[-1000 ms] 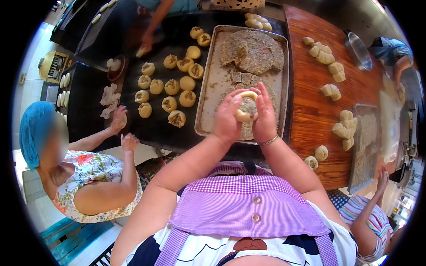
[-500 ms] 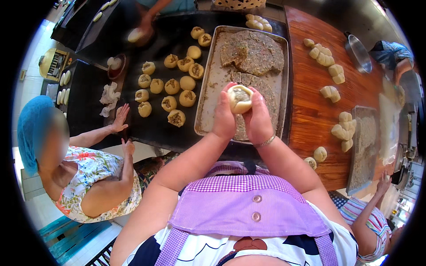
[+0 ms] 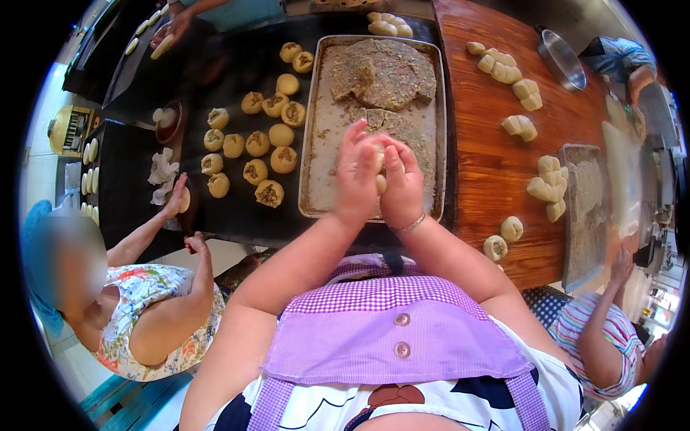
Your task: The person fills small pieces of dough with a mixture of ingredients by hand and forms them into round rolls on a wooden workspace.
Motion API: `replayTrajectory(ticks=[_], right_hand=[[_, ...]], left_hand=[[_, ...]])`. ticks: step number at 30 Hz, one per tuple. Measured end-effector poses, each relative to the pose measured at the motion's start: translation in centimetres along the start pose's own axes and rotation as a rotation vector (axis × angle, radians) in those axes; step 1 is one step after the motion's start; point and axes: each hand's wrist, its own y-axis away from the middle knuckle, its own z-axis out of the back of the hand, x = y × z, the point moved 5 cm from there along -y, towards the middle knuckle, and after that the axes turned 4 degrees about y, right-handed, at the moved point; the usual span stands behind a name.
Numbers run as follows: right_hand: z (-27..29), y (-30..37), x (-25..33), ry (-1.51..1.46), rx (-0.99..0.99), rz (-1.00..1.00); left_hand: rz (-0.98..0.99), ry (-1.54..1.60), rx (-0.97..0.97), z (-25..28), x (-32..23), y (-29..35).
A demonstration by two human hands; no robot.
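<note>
Between my left hand (image 3: 356,176) and my right hand (image 3: 402,179) is a filled dough ball (image 3: 380,184), mostly covered by palms and fingers. Both hands are cupped round it above a metal tray (image 3: 310,194). A speckled grey-brown filling (image 3: 384,75) fills much of that tray, with a large slab at the far end and a cut part nearer me. To the left, on the black table, stand several stuffed dough balls (image 3: 269,193), many with filling showing at the top.
A wooden table (image 3: 489,172) on the right bears dough clusters (image 3: 548,179), two dough balls (image 3: 512,228), a steel bowl (image 3: 562,61) and a filling-smeared tray (image 3: 583,215). Co-workers stand left, right and at the back; one co-worker's hand (image 3: 175,201) rests by the black table's left side.
My fingers have closed over the dough ball, whose filling showed at the top before. The whole view has shifted slightly. The co-worker at the back left now holds a long dough piece.
</note>
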Motion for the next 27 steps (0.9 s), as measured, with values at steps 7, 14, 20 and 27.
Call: replayTrajectory(ticks=[7, 14, 20, 27], right_hand=[[0.5, 0.5, 0.1, -0.163, -0.031, -0.148], [0.3, 2.6, 0.2, 0.048, 0.021, -0.014], [0.4, 1.8, 3.4, 0.144, 0.321, 0.106], [-0.7, 2.9, 2.2, 0.274, 0.130, 0.424]], left_hand=[[-0.210, -0.235, 0.370, 0.2, -0.7, 1.3], [-0.245, -0.200, 0.157, 0.4, -0.3, 2.6], [-0.066, 0.165, 0.128, 0.9, -3.0, 3.2], [-0.235, -0.172, 0.075, 0.5, -3.4, 4.3]])
